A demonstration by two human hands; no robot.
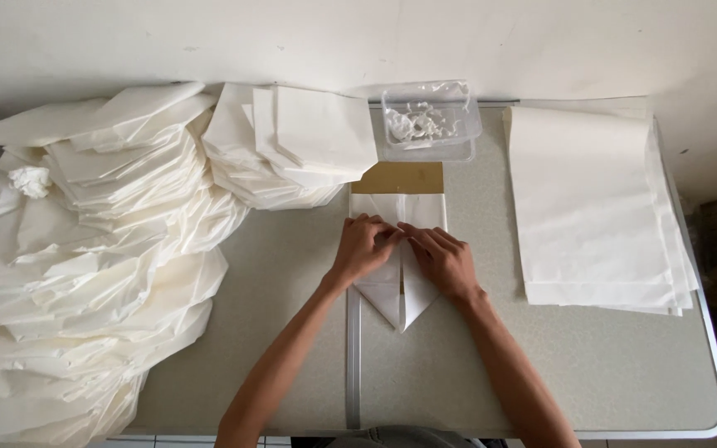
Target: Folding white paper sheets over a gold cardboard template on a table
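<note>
Hands: left hand [363,246] and right hand [441,260] press fingertips flat on the folded white sheet [400,286] at mid-counter [591,365].
Open room: bare surface toward the near edge.
Left: heaped folded bags [93,274].
Right: flat paper stack [595,207].
Behind: plastic tub [430,120], brown card [397,177].

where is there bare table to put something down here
Bare table lies along the near edge, below the flat sheet stack, and between the left arm and the folded pile. The left side and far edge are crowded.
</note>
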